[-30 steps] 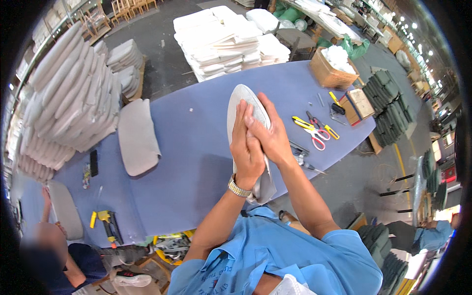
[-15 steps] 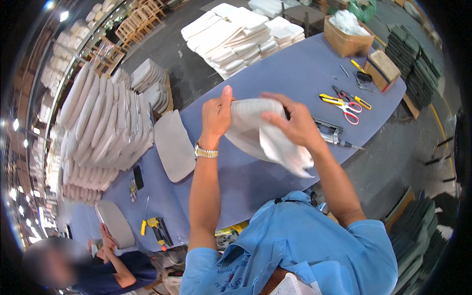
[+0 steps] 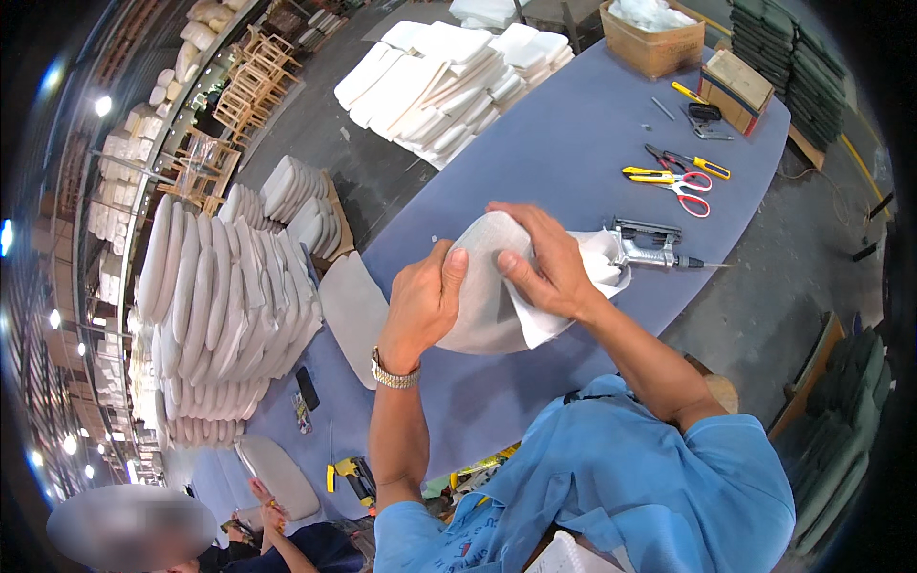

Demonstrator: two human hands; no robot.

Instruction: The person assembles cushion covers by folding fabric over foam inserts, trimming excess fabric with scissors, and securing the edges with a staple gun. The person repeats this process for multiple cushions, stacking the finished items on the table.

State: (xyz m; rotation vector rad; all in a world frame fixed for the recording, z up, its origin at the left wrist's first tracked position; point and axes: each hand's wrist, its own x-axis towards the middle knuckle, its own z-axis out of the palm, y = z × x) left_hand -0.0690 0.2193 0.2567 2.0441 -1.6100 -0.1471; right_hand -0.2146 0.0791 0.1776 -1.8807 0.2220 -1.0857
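Over the blue-grey table (image 3: 420,210) I hold a grey fabric-covered seat pad (image 3: 482,301), tilted up and curved between both hands. My left hand (image 3: 425,294) grips its left edge with the thumb on the near face and a metal watch on the wrist. My right hand (image 3: 549,263) is closed round its upper right side, thumb pressed on the fabric. A loose white cloth flap (image 3: 544,327) hangs under my right hand. Flat on the table, left of my left wrist, lies another grey seat pad (image 3: 349,310).
An air stapler (image 3: 651,250), scissors (image 3: 690,191) and yellow cutters (image 3: 650,176) lie at the right. Tall stacks of grey pads (image 3: 220,306) stand left; white pads (image 3: 420,91) stack beyond the table. At lower left, a co-worker's hand (image 3: 270,506) is beside a pad.
The seat pad has come lower and nearer, its face turned more toward me. Its loose white cloth has swung up and right. My view has shifted, uncovering the air stapler.
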